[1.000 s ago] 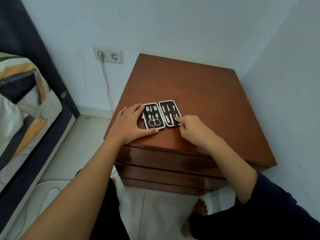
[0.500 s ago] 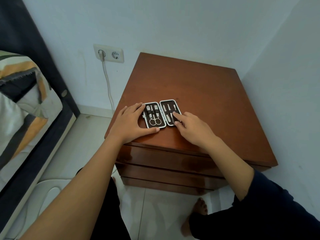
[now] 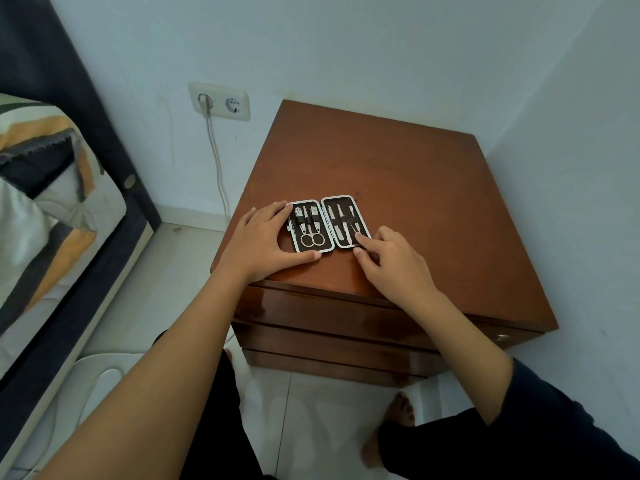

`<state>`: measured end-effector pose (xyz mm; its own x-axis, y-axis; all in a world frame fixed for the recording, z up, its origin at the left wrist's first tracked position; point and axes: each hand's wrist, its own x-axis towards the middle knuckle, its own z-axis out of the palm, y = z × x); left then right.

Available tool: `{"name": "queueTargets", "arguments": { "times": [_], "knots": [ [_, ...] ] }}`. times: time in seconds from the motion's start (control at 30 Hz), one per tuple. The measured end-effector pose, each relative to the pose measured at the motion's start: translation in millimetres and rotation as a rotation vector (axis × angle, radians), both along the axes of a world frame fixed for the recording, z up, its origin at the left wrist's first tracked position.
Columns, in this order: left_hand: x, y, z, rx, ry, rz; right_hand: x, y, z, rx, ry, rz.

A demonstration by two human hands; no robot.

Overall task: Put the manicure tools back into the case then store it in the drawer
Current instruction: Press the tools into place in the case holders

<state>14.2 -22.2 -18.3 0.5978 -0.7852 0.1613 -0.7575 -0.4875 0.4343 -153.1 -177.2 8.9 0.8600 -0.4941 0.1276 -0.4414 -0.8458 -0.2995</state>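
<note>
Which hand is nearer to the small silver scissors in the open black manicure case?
Left. The left hand rests against the case's left edge, beside the silver scissors. The right hand touches the case's other half, farther from them.

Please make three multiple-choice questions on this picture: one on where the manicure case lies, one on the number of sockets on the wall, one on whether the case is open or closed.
1. Where is the manicure case?
A. on the nightstand top
B. in a drawer
C. on the bed

2. How many sockets has the wall outlet?
A. one
B. two
C. four

3. The case is:
A. zipped shut
B. half folded
C. open flat

Answers: 1 A, it lies on the wooden top near the front edge. 2 B, two sockets, one with a plug. 3 C, both halves lie flat and show the tools.
</note>
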Motion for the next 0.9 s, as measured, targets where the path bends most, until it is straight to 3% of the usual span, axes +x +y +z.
{"name": "queueTargets", "arguments": {
  "times": [0.6, 0.8, 0.9],
  "knots": [
    [0, 0, 0, -0.001, 0.015, 0.007, 12, -1, 4, 0.050, 0.114, -0.005],
    [0, 1, 3, -0.016, 0.038, 0.003, 3, 1, 0, 0.237, -0.178, -0.126],
    [0, 2, 5, -0.041, 0.059, 0.002, 4, -2, 0, 0.302, -0.167, -0.216]
  ]
}}
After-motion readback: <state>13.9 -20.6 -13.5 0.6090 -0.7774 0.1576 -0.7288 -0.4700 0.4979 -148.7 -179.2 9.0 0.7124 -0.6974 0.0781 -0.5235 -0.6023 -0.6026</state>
